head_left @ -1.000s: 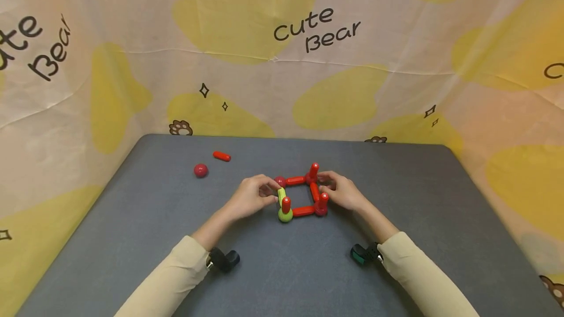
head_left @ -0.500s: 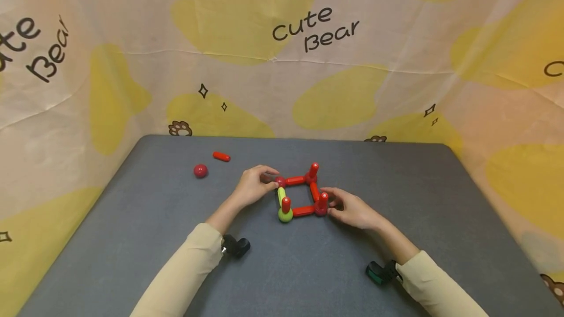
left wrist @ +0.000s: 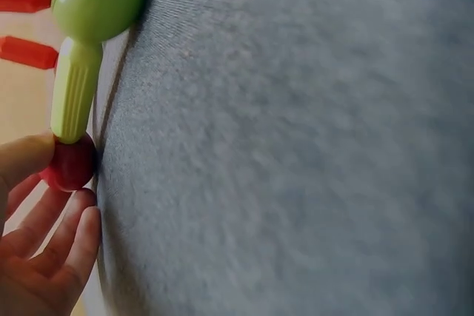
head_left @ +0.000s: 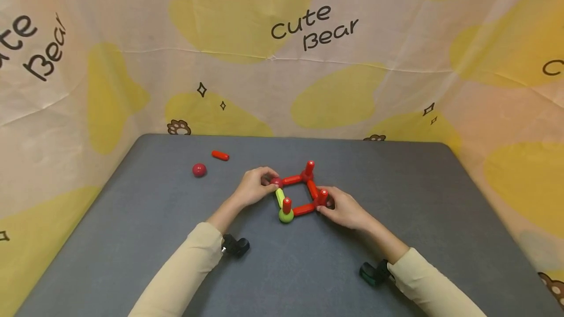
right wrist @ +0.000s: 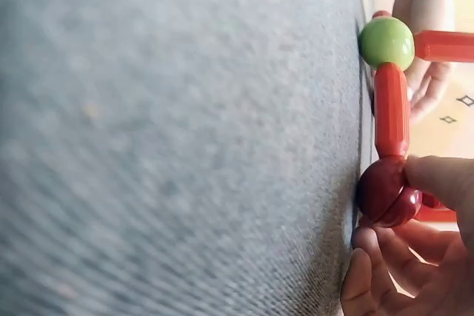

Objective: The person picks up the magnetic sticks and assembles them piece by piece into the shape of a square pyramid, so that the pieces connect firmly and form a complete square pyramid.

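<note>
Cannot see the far-left red ball [left wrist: 70, 166] whole for the left hand [head_left: 254, 187], nor the near-right red ball [right wrist: 381, 189] for the right hand [head_left: 346, 208]. Lose both sleeves [head_left: 180, 268] at the head view's bottom edge. See much of the tabletop [head_left: 291, 273] blurred in both wrist views.

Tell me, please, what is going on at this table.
A person's left hand grips the far-left red ball of a square frame of rods and balls on the grey table, while the right hand grips the near-right red ball. The frame's four sides are in place, and upright red rods stand at every corner except the one at the left hand. A loose red ball and a loose red rod lie apart, farther off to the left.
</note>
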A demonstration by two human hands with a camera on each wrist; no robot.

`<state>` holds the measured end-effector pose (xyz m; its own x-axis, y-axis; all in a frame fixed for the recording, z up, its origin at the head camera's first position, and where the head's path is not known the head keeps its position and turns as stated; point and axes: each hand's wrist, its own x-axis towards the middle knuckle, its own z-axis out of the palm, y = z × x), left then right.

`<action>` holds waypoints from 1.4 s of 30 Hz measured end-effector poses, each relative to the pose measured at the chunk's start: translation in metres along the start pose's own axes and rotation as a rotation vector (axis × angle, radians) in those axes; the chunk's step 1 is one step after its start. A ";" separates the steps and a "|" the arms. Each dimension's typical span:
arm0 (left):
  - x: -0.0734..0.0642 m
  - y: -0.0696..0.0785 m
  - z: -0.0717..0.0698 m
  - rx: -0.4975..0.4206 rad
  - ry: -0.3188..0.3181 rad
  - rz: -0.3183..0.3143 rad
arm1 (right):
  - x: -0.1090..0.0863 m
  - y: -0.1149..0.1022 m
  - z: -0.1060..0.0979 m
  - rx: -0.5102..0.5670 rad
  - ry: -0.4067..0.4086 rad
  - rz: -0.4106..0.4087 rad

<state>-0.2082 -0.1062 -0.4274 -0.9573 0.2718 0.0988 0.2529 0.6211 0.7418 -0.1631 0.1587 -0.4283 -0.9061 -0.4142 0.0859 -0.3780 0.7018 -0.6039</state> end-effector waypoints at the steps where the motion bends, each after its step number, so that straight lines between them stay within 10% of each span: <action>1: -0.001 0.000 -0.001 0.002 -0.002 0.003 | 0.001 0.000 0.000 -0.001 0.003 0.002; 25: -0.033 0.004 -0.015 0.074 -0.127 0.074 | 0.028 0.003 -0.001 0.043 0.033 0.009; 42: -0.013 0.000 -0.037 0.018 -0.132 0.037 | 0.029 0.004 0.000 0.043 0.019 0.034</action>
<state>-0.2011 -0.1372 -0.4039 -0.9207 0.3886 0.0364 0.2911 0.6217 0.7272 -0.1909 0.1490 -0.4280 -0.9220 -0.3789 0.0794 -0.3385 0.6893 -0.6405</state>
